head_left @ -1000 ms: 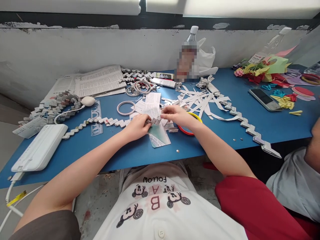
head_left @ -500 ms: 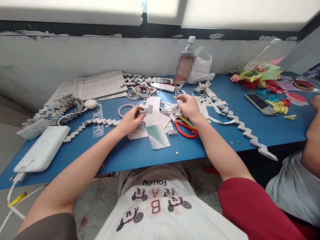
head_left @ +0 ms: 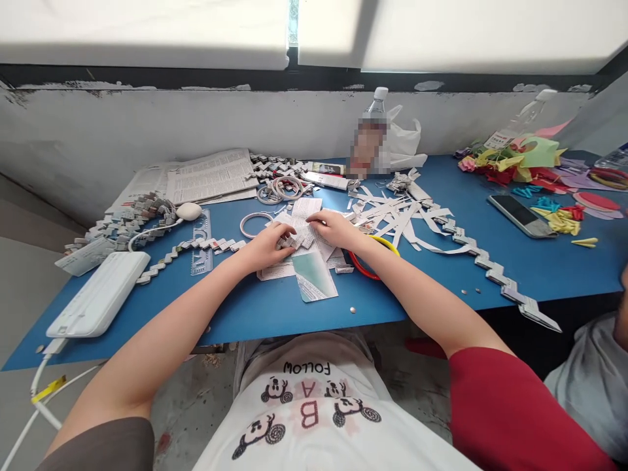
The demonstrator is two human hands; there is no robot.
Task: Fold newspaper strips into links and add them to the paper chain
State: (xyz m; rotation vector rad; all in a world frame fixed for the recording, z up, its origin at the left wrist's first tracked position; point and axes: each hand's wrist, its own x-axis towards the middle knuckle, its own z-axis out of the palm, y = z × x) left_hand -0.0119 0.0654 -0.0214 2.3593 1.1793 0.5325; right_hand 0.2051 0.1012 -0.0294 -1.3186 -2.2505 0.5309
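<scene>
Working position: both hands meet over a small folded newspaper piece [head_left: 300, 239] at the middle of the blue table [head_left: 275, 307].
Left hand [head_left: 267, 245]: fingers curled, tips pinched on the left end of the folded newspaper piece; forearm enters from the lower left.
Right hand [head_left: 333, 229]: fingers bent down, tips closed on the right end of the same piece; wrist lies over the scissors.
Folded newspaper piece: held between the two hands, just above the loose paper sheets [head_left: 309, 275] that lie flat under them; its exact fold cannot be told at this size.
Scissors [head_left: 380, 245]: red and yellow handles, flat on the table, partly hidden under the right forearm.
Folded paper chain, left [head_left: 196, 247]: zigzag strip running from the left hand toward the white power bank [head_left: 101, 296].
Ruler [head_left: 201, 242]: clear, flat, crossing the left chain.
Tape rings [head_left: 254, 224]: one ring just beyond the left hand; more [head_left: 282, 188] farther back.
Cut paper strips [head_left: 397, 212]: loose pile, right of the right hand.
Folded paper chain, right [head_left: 490, 268]: runs from the strips to the table's near right edge.
Newspaper [head_left: 209, 175]: stacked at the rear left.
Bottle [head_left: 371, 134]: upright at the rear edge; label blurred.
Phone [head_left: 521, 215]: flat, screen up, well apart to the right.
Coloured paper scraps [head_left: 530, 157]: heaped at the far right.
Other person: grey sleeve [head_left: 589, 386] at the right edge.
</scene>
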